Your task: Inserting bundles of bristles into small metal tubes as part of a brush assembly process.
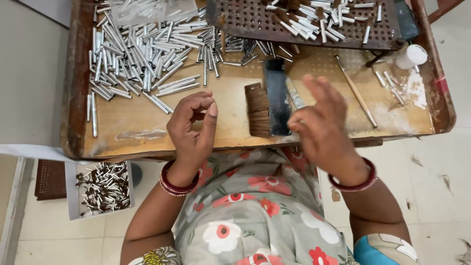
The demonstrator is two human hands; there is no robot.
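Note:
My left hand [193, 128] hovers over the near edge of a wooden tray [147, 140]. Its fingers are curled in toward the thumb, and nothing shows between them. My right hand [321, 128] is raised over the tray's near right part, blurred, with fingers loosely apart and nothing visible in it. Between the hands lies a flat brush [258, 110] with brown bristles, against a dark blue block [276, 93]. A heap of several short silver metal tubes [140, 54] covers the tray's far left, beyond my left hand.
A dark perforated metal plate [245, 22] carrying more tubes lies across the tray's far side. A thin wooden stick [356, 92], a white container [411, 56] and white powder [417, 91] are at the right. On the floor at lower left a small white tray [72, 203] holds tubes.

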